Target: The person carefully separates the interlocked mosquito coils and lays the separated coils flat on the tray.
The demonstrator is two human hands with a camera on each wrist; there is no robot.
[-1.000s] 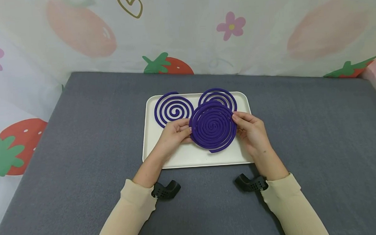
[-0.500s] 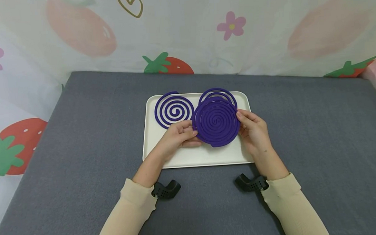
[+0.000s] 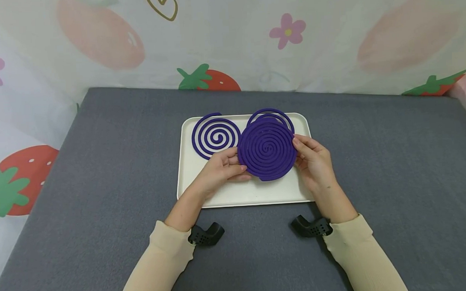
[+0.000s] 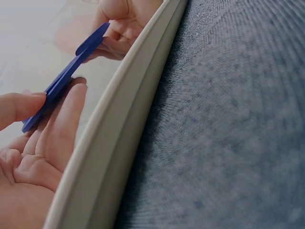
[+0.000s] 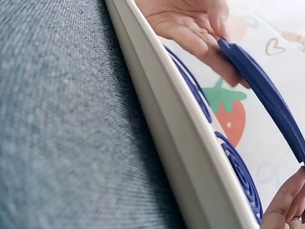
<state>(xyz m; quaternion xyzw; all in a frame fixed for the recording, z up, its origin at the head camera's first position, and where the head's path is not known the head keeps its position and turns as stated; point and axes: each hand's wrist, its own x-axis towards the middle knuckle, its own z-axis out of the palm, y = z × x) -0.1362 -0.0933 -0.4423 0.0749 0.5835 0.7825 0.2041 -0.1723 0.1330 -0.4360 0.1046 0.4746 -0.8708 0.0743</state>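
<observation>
Both hands hold a tightly wound purple mosquito coil (image 3: 267,149) up over the white tray (image 3: 189,185). My left hand (image 3: 218,169) pinches its left edge, thumb on top and fingers spread beneath, as the left wrist view shows from the side. On the right edge, my right hand (image 3: 314,162) grips it between thumb and fingers. Seen edge-on in the right wrist view, the held coil (image 5: 267,95) looks layered and slightly bowed. A looser single coil (image 3: 216,137) lies at the tray's back left. Another loose coil (image 3: 269,111), at the back right, is partly hidden behind the held one.
The tray rests on a grey cloth-covered table (image 3: 133,166). Behind the table hangs a pale curtain (image 3: 229,38) printed with strawberries and flowers. Black wrist mounts (image 3: 207,235) sit at both cuffs, over the cloth in front of the tray.
The held coil has shifted slightly up and right with both hands. Its loose outer end at the bottom now lies closer against the windings. The coils on the tray stay put.
</observation>
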